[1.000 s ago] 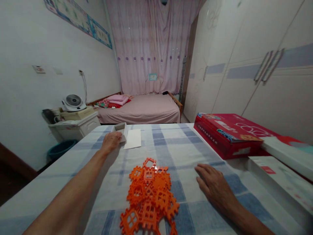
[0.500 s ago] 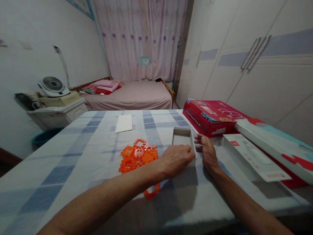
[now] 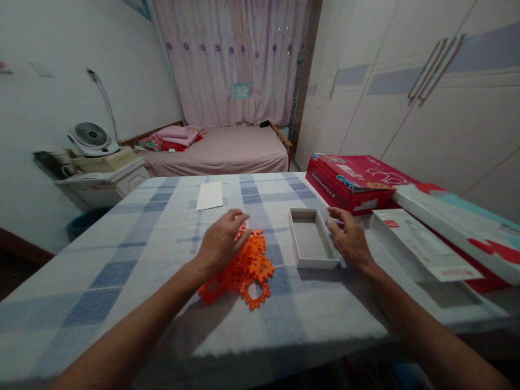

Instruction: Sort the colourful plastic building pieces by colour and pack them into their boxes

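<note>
Orange plastic building pieces [image 3: 258, 265] with toothed edges lie in a loose pile on the checked tablecloth. Over the pile's far left part hovers my left hand [image 3: 222, 241], its fingers apart and bent; nothing shows in them, and it hides some of the pieces. To the right stands a shallow white box [image 3: 312, 238], without a lid and with a bare grey inside. My right hand [image 3: 348, 235] is beside the box's right wall, fingers spread and loosely curved, holding nothing. Whether its fingertips touch the wall I cannot tell.
A white card [image 3: 210, 195] lies farther back on the tablecloth [image 3: 162, 238]. At the right are a red box [image 3: 349, 181], a white box lid [image 3: 422, 244] with printing, and a long white-and-red box [image 3: 459, 222]. A bed stands beyond the table.
My left hand has moved left from the white box to above the orange pieces. My right hand stays by the box's right side. The view has shifted slightly.
</note>
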Tool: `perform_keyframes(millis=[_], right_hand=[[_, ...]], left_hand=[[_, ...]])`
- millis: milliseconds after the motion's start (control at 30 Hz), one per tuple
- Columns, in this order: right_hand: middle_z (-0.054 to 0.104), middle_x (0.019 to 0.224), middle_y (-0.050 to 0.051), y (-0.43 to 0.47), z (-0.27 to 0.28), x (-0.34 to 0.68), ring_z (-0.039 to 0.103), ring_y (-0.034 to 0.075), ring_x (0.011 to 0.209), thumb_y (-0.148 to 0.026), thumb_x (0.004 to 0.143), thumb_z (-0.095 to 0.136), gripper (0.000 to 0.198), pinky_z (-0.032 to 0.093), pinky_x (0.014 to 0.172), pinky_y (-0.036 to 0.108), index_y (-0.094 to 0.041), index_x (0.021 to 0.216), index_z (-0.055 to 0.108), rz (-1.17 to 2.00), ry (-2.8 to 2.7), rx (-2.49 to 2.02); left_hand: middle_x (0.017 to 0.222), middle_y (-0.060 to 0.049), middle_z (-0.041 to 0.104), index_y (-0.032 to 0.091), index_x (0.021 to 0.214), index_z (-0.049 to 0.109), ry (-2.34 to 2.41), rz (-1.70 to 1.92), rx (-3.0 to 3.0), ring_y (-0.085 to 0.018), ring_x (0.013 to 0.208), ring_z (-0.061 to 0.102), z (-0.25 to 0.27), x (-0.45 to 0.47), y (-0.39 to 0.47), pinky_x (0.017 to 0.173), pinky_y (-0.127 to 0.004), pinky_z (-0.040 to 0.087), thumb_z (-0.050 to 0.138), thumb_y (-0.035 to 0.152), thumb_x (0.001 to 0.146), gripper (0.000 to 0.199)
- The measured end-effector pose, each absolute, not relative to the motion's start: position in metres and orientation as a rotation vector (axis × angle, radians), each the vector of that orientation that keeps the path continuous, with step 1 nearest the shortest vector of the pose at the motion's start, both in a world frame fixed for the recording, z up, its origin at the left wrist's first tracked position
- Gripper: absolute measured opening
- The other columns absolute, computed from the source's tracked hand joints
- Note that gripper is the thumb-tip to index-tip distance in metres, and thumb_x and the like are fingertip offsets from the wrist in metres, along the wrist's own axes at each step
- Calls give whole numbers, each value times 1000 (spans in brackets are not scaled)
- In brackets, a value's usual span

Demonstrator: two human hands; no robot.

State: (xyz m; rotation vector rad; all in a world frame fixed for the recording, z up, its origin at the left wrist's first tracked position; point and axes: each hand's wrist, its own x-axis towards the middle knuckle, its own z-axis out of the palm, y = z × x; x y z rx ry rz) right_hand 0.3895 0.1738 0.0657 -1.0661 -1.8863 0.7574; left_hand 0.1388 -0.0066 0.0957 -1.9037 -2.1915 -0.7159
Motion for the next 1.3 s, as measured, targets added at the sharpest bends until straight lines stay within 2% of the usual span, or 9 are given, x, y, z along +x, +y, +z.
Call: perform_keyframes(millis=[67, 167, 233, 333, 533, 833, 933, 1133, 1300], right_hand=[[63, 118, 12, 151, 88, 387, 63, 23, 100, -38, 82, 53, 39, 52, 84, 38, -18, 115, 60, 706, -1949, -954], [65, 114, 9, 111, 110, 374, 64, 21, 97, -37, 85, 54, 36, 52, 83, 36, -19, 116, 60, 1012, -2158, -734], [62, 121, 10, 88, 112, 359, 62, 21, 101, -35, 84, 58, 44, 52, 82, 36, -20, 125, 55, 1187, -2346, -609], [60, 124, 10, 70, 100, 331, 58, 22, 107, -26, 80, 61, 46, 49, 91, 39, -20, 125, 54, 1128, -2558, -515], [64, 109, 10, 76, 74, 287, 58, 24, 102, -23, 78, 58, 29, 45, 94, 41, -14, 106, 60, 1063, -2509, -686], [51, 133, 18, 84, 48, 270, 49, 27, 122, -35, 68, 69, 74, 36, 107, 41, -7, 133, 46, 1277, -2229, -821], [51, 134, 16, 83, 46, 269, 49, 27, 121, -37, 69, 69, 77, 35, 107, 42, -9, 136, 43, 1370, -2152, -769], [61, 120, 11, 85, 48, 266, 58, 24, 109, -34, 70, 67, 71, 44, 99, 40, -14, 134, 45, 1621, -1956, -686], [56, 129, 13, 87, 58, 266, 55, 24, 116, -35, 68, 68, 77, 40, 104, 38, -12, 137, 42, 1555, -1853, -704]], left_hand=[[121, -9, 58, 21, 125, 54, -2443, -493, -1784, -22, 97, 64, 97, 114, -32, 83, -35, 51, 44, 52, 89, 48], [121, -9, 58, 24, 136, 46, -2703, -241, -1744, -24, 95, 65, 96, 101, -65, 74, -33, 50, 49, 66, 80, 70], [120, -9, 58, 27, 140, 42, -2770, -162, -1805, -26, 98, 63, 94, 103, -77, 74, -33, 49, 52, 69, 75, 78], [120, -10, 59, 26, 141, 41, -2762, -192, -1895, -28, 103, 61, 88, 110, -79, 82, -36, 48, 59, 66, 73, 81], [115, -13, 61, 18, 140, 44, -2718, -600, -1937, -28, 104, 59, 73, 112, -59, 90, -39, 46, 68, 50, 72, 79], [115, -13, 65, 13, 124, 57, -2812, -1523, -1634, -29, 100, 62, 56, 122, -37, 86, -41, 50, 74, 40, 62, 70], [105, -10, 69, 13, 116, 60, -2765, -1692, -1662, -26, 94, 64, 61, 127, -33, 85, -40, 49, 72, 40, 66, 58], [92, -6, 70, 13, 113, 59, -2754, -2085, -1671, -19, 74, 64, 66, 133, -29, 67, -32, 51, 70, 34, 69, 50], [102, -6, 70, 15, 109, 60, -2587, -2159, -1688, -21, 89, 64, 76, 135, -23, 82, -34, 50, 72, 33, 68, 46]])
